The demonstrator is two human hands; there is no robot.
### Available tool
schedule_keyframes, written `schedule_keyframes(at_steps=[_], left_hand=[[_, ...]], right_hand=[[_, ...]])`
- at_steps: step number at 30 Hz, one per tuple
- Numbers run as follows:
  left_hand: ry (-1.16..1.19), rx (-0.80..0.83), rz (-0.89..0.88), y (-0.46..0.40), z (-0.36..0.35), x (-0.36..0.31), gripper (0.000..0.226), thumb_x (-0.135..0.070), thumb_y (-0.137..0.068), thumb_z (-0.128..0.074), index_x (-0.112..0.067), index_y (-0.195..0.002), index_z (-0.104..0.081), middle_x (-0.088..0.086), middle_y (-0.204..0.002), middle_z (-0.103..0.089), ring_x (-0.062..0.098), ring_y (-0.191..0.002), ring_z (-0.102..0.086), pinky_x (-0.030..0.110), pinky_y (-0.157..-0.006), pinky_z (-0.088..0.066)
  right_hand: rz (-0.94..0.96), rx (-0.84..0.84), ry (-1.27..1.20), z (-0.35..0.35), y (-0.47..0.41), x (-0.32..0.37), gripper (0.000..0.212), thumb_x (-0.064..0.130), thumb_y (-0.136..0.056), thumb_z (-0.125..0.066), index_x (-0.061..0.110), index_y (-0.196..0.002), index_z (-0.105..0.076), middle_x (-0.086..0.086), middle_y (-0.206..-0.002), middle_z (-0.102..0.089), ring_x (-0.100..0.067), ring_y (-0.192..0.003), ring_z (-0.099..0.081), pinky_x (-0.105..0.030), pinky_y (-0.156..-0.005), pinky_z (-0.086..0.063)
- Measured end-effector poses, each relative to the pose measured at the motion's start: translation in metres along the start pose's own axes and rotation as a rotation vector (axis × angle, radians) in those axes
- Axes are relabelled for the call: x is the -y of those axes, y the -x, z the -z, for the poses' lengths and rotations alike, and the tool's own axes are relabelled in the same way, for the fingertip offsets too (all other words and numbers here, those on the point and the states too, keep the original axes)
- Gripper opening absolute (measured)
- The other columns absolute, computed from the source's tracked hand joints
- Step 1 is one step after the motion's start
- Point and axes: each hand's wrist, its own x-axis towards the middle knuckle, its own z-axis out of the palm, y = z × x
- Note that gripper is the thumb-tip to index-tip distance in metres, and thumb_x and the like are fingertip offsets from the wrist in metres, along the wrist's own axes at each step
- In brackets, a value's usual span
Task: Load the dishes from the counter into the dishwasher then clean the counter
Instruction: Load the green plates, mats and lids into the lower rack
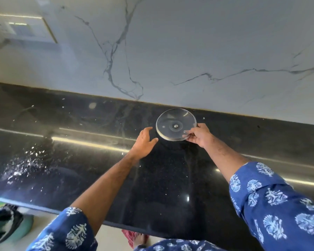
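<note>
A round glass lid [172, 122] with a metal rim and a centre screw is held tilted just above the black counter [98, 160], near the back wall. My right hand [199, 135] pinches the lid's right edge, with the thumb on top. My left hand [144, 142] hovers just left of the lid with its fingers spread and relaxed, not touching it. No dishwasher is in view.
White crumbs and powder [25, 163] are scattered over the counter's left part. A white marble wall [188, 51] rises behind the counter, with a switch plate [22, 29] at upper left. Below the counter's front edge, a dark cloth and green object [9, 227] lie on the floor.
</note>
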Motion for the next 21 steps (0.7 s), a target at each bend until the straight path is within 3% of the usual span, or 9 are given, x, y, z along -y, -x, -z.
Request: schedule_keyframes(at_steps=[3, 5, 7, 9, 11, 14, 19, 21], left_hand=[[0.171, 0.016, 0.027, -0.013, 0.007, 0.002, 0.065, -0.030, -0.099, -0.057, -0.013, -0.152, -0.024, 0.012, -0.158, -0.029, 0.022, -0.141, -0.036, 0.031, -0.114, -0.031], [0.285, 0.035, 0.053, -0.019, 0.006, 0.001, 0.069, -0.034, -0.099, -0.058, -0.014, -0.153, -0.020, 0.010, -0.157, -0.030, 0.024, -0.140, -0.038, 0.041, -0.115, -0.036], [0.333, 0.126, 0.059, -0.023, 0.001, -0.005, 0.073, -0.039, -0.098, -0.058, -0.017, -0.155, -0.017, 0.006, -0.153, -0.035, 0.023, -0.135, -0.045, 0.044, -0.109, -0.042], [0.399, 0.262, 0.050, -0.021, -0.012, -0.016, 0.073, -0.041, -0.098, -0.058, -0.019, -0.154, -0.016, 0.003, -0.143, -0.048, 0.025, -0.121, -0.059, 0.045, -0.099, -0.050], [0.502, 0.396, 0.048, -0.012, -0.027, -0.033, 0.060, -0.034, -0.099, -0.058, -0.016, -0.148, -0.028, 0.004, -0.125, -0.062, 0.031, -0.102, -0.070, 0.049, -0.087, -0.058], [0.576, 0.637, -0.032, 0.013, -0.060, -0.068, 0.029, -0.019, -0.103, -0.052, -0.011, -0.130, -0.048, 0.017, -0.111, -0.071, 0.039, -0.085, -0.073, 0.053, -0.068, -0.061], [0.416, 0.890, -0.210, 0.072, -0.129, -0.126, 0.015, -0.017, -0.105, -0.048, -0.012, -0.117, -0.054, 0.027, -0.105, -0.070, 0.041, -0.071, -0.072, 0.047, -0.049, -0.059], [0.361, 0.985, -0.263, 0.104, -0.157, -0.147, 0.012, -0.019, -0.105, -0.048, -0.013, -0.114, -0.054, 0.026, -0.102, -0.070, 0.040, -0.068, -0.072, 0.044, -0.044, -0.058]], right_hand=[[0.040, -0.049, -0.010, 0.007, 0.026, -0.009, 0.058, -0.012, -0.075, -0.074, 0.018, -0.116, -0.045, -0.015, -0.116, -0.063, -0.035, -0.097, -0.070, -0.045, -0.075, -0.061], [0.049, -0.038, -0.048, 0.018, 0.052, -0.021, 0.061, -0.009, -0.076, -0.074, 0.018, -0.123, -0.044, -0.018, -0.115, -0.068, -0.034, -0.092, -0.072, -0.041, -0.070, -0.060], [0.065, -0.039, -0.089, 0.035, 0.083, -0.036, 0.059, -0.008, -0.082, -0.067, 0.016, -0.129, -0.042, -0.019, -0.108, -0.073, -0.034, -0.086, -0.073, -0.038, -0.071, -0.058], [0.098, -0.046, -0.140, 0.054, 0.116, -0.053, 0.055, -0.010, -0.086, -0.058, 0.014, -0.132, -0.041, -0.018, -0.104, -0.074, -0.037, -0.088, -0.071, -0.042, -0.081, -0.057], [0.125, -0.062, -0.173, 0.073, 0.148, -0.070, 0.051, -0.010, -0.088, -0.055, 0.015, -0.131, -0.041, -0.018, -0.107, -0.073, -0.039, -0.093, -0.070, -0.047, -0.091, -0.055], [0.159, -0.097, -0.213, 0.105, 0.198, -0.100, 0.047, -0.008, -0.090, -0.055, 0.018, -0.126, -0.040, -0.019, -0.112, -0.072, -0.040, -0.097, -0.069, -0.049, -0.093, -0.053], [0.152, -0.228, -0.305, 0.158, 0.285, -0.160, 0.053, -0.021, -0.085, -0.047, 0.014, -0.126, -0.046, -0.023, -0.116, -0.068, -0.041, -0.095, -0.069, -0.048, -0.085, -0.058], [0.140, -0.273, -0.342, 0.179, 0.322, -0.183, 0.050, -0.015, -0.088, -0.050, 0.012, -0.130, -0.049, -0.024, -0.115, -0.068, -0.041, -0.098, -0.069, -0.046, -0.085, -0.057]])
